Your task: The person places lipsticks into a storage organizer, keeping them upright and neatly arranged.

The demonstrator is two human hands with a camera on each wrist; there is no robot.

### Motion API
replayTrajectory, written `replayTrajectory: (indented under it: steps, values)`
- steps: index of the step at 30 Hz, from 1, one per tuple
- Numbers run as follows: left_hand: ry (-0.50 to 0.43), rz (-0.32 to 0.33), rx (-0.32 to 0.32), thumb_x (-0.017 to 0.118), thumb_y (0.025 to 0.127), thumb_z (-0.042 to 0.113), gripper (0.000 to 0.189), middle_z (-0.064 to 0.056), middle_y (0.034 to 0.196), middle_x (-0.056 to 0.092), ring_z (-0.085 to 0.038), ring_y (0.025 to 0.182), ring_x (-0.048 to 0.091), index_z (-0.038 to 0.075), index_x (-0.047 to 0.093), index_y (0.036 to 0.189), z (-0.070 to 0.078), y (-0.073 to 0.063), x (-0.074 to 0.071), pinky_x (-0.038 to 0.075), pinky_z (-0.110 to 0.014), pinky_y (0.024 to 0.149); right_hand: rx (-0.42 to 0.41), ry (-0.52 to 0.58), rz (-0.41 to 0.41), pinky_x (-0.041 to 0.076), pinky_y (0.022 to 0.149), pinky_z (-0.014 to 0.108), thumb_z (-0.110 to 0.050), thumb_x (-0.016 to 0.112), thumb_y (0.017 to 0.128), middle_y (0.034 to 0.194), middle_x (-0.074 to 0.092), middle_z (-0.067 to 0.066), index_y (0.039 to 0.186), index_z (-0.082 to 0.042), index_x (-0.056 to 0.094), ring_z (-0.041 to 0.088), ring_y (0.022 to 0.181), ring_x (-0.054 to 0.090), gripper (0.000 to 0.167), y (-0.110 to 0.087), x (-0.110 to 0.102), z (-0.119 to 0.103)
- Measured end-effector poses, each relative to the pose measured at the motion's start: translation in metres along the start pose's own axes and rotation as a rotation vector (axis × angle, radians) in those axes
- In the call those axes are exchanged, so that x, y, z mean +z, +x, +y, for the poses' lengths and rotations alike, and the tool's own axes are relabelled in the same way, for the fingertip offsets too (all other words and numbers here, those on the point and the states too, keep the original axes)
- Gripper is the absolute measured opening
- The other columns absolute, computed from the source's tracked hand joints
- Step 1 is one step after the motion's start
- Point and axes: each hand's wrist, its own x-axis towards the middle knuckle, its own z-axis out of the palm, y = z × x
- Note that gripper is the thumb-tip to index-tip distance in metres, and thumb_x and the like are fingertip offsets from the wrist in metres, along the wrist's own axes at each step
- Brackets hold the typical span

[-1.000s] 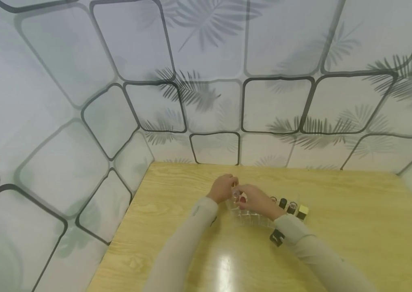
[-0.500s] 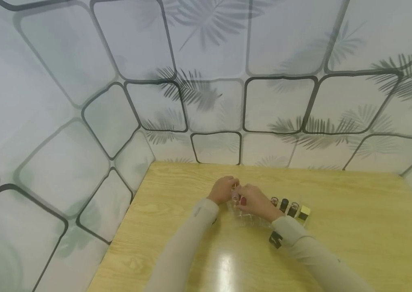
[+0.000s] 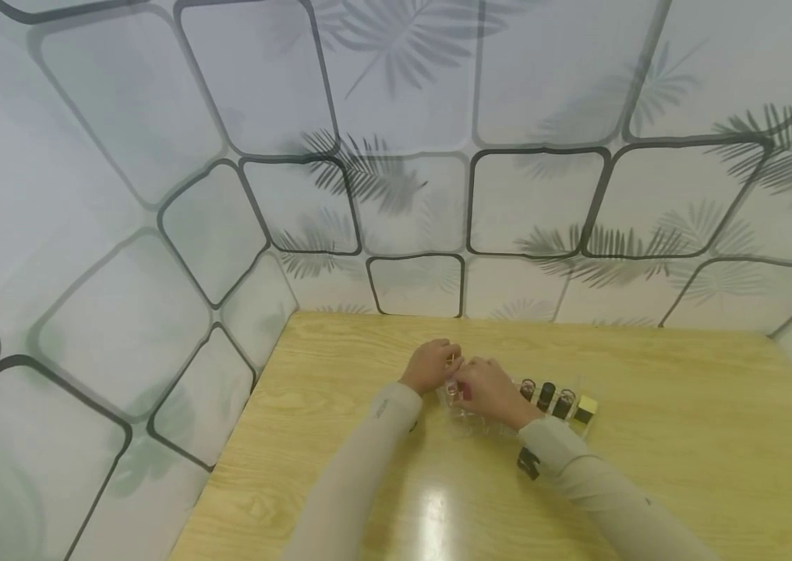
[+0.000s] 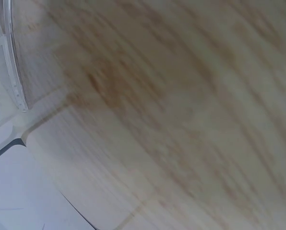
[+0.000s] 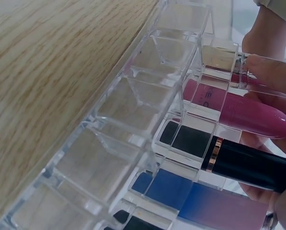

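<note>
A clear lipstick organizer (image 5: 133,105) with stepped slots stands on the table, partly hidden by the hands in the head view. My left hand (image 3: 431,366) has its fingers curled at the organizer's far left corner. In the left wrist view only a clear organizer edge (image 4: 13,72) and a sliver of fingertip show. My right hand (image 3: 490,392) pinches a clear, pinkish lip tube (image 5: 243,72) in an end slot. Beside it stand a magenta lipstick (image 5: 251,115), a black lipstick (image 5: 251,163) with a gold band, and a blue-to-pink tube (image 5: 215,199).
Several dark lipsticks (image 3: 546,396) and a gold-topped one (image 3: 586,407) stand at the organizer's right end. A small black object (image 3: 528,463) lies on the wooden table (image 3: 684,436) under the right forearm. Patterned walls (image 3: 410,284) border the table behind and at left.
My right hand has lowered the pinkish tube into the organizer's left end. The left hand has stayed almost in place.
</note>
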Motion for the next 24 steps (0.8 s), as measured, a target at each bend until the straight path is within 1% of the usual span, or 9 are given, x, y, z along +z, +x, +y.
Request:
replayTrajectory:
  steps: [4, 7, 11, 14, 18, 21, 24]
  values:
    - [-0.001, 0.000, -0.002, 0.055, 0.092, 0.027, 0.017, 0.003, 0.074, 0.059, -0.007, 0.064, 0.050, 0.016, 0.063, 0.083, 0.0016, 0.0003, -0.0010, 0.041, -0.016, 0.059, -0.013, -0.039, -0.002, 0.038, 0.067, 0.031, -0.026, 0.077, 0.070, 0.065, 0.058, -0.009, 0.083, -0.020, 0.067, 0.010, 0.069, 0.047, 0.017, -0.0003, 0.0012, 0.0007]
    - [0.002, -0.007, -0.005, 0.054, 0.092, 0.027, 0.017, 0.003, 0.074, 0.059, -0.007, 0.064, 0.050, 0.016, 0.063, 0.083, 0.0023, 0.0009, -0.0009, 0.041, -0.016, 0.059, -0.017, -0.049, -0.009, 0.039, 0.067, 0.031, -0.026, 0.077, 0.071, 0.068, 0.059, -0.010, 0.088, -0.020, 0.069, 0.010, 0.070, 0.048, 0.020, -0.0005, 0.0010, 0.0013]
    - [0.007, -0.022, -0.011, 0.054, 0.092, 0.027, 0.017, 0.003, 0.075, 0.060, -0.008, 0.065, 0.051, 0.016, 0.064, 0.084, 0.0030, 0.0020, -0.0008, 0.042, -0.017, 0.060, -0.011, -0.026, -0.018, 0.039, 0.069, 0.032, -0.025, 0.076, 0.072, 0.069, 0.061, -0.007, 0.088, -0.019, 0.068, 0.010, 0.071, 0.049, 0.019, -0.0005, -0.0018, 0.0008]
    - [0.004, -0.039, -0.027, 0.055, 0.092, 0.027, 0.017, 0.003, 0.076, 0.060, -0.008, 0.066, 0.052, 0.016, 0.064, 0.085, 0.0034, 0.0023, -0.0014, 0.042, -0.017, 0.061, 0.002, -0.005, -0.024, 0.040, 0.071, 0.034, -0.024, 0.076, 0.072, 0.070, 0.061, -0.007, 0.087, -0.018, 0.067, 0.011, 0.072, 0.049, 0.018, -0.0001, -0.0027, 0.0010]
    - [-0.012, -0.049, -0.055, 0.055, 0.092, 0.027, 0.015, 0.003, 0.078, 0.061, -0.008, 0.068, 0.053, 0.016, 0.065, 0.086, 0.0027, 0.0020, -0.0016, 0.043, -0.017, 0.062, 0.003, 0.002, -0.025, 0.043, 0.073, 0.038, -0.024, 0.076, 0.072, 0.070, 0.059, -0.007, 0.091, -0.017, 0.067, 0.011, 0.072, 0.049, 0.021, 0.0014, -0.0022, 0.0027]
    - [-0.018, -0.052, -0.074, 0.055, 0.091, 0.026, 0.015, 0.003, 0.079, 0.062, -0.008, 0.069, 0.054, 0.016, 0.065, 0.087, 0.0022, 0.0021, -0.0022, 0.044, -0.017, 0.063, 0.005, 0.009, -0.029, 0.044, 0.076, 0.041, -0.025, 0.076, 0.073, 0.074, 0.061, -0.006, 0.097, -0.017, 0.067, 0.012, 0.073, 0.051, 0.027, 0.0028, -0.0028, 0.0035]
    - [-0.029, -0.060, -0.091, 0.054, 0.091, 0.025, 0.016, 0.002, 0.079, 0.062, -0.009, 0.070, 0.055, 0.016, 0.065, 0.088, 0.0026, 0.0025, -0.0043, 0.044, -0.018, 0.064, 0.002, 0.012, -0.026, 0.046, 0.080, 0.044, -0.026, 0.076, 0.073, 0.082, 0.064, -0.004, 0.102, -0.015, 0.067, 0.014, 0.078, 0.055, 0.032, 0.0039, -0.0047, 0.0030]
